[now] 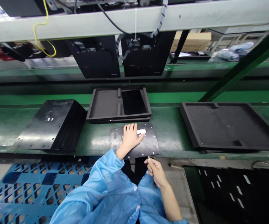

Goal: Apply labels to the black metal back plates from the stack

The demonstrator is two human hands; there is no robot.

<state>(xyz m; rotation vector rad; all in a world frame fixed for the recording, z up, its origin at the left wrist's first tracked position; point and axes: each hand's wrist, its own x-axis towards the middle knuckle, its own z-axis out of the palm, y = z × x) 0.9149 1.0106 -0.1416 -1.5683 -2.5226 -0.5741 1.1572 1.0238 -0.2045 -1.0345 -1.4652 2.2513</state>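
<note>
A dark metal plate (148, 144) with small holes lies on the green bench in front of me. My left hand (130, 136) rests flat on it, fingers stretched out, beside a small white label (141, 131). My right hand (155, 169) hovers just below the plate's near edge, fingers pinched on a tiny light piece I cannot make out. Both arms wear blue sleeves.
A stack of dark plates (52, 124) sits at the left. A black foam tray (119, 104) with two compartments lies behind the plate. A larger black tray (230, 124) is at the right. Black boxes (146, 56) hang behind. A blue pallet (32, 183) is on the floor.
</note>
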